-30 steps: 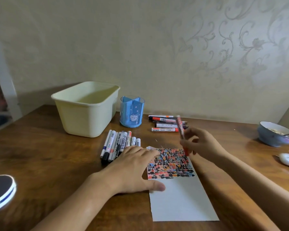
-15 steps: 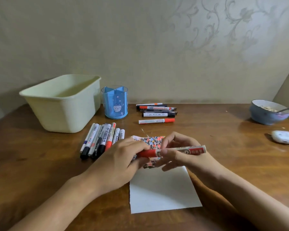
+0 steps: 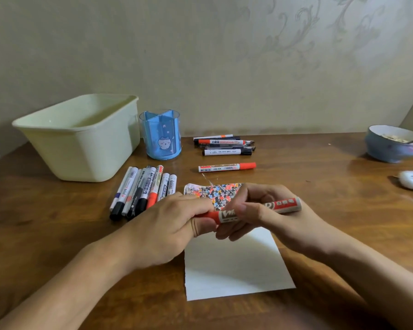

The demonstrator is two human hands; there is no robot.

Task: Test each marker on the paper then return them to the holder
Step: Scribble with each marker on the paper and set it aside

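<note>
Blue holder (image 3: 161, 139) and cream bin (image 3: 81, 141) hold nothing visible — both hands pinch red marker (image 3: 255, 209).

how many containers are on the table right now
3: the cream bin at back left, the blue holder just right of it, and a blue bowl at far right.

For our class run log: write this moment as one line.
left hand: grips red cap end | right hand: holds red marker barrel | marker: level above paper | blue holder: no markers visible
</note>
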